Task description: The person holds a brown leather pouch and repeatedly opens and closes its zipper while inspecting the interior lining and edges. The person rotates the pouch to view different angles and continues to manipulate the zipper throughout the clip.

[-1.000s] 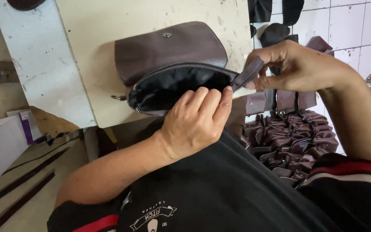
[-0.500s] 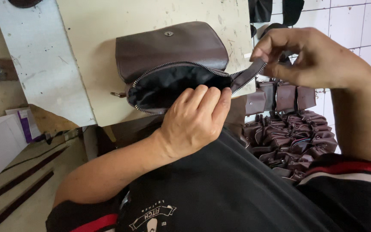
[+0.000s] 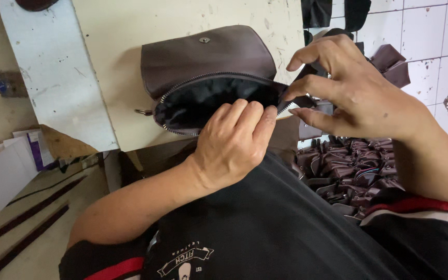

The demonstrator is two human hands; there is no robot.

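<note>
Left hand curled, fingers gripped near rim of open brown leather pouch at frame centre. Right hand half open, fingertips pinched zipper end.

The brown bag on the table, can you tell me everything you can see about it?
The brown bag looks like smooth leather, with a flap bearing a round metal snap. Its zipper is open, showing black lining inside. A small metal ring hangs at one end. It lies at the edge of the pale, scuffed table. The left hand grips the near rim of the opening, and the right hand pinches the zipper end.
</note>
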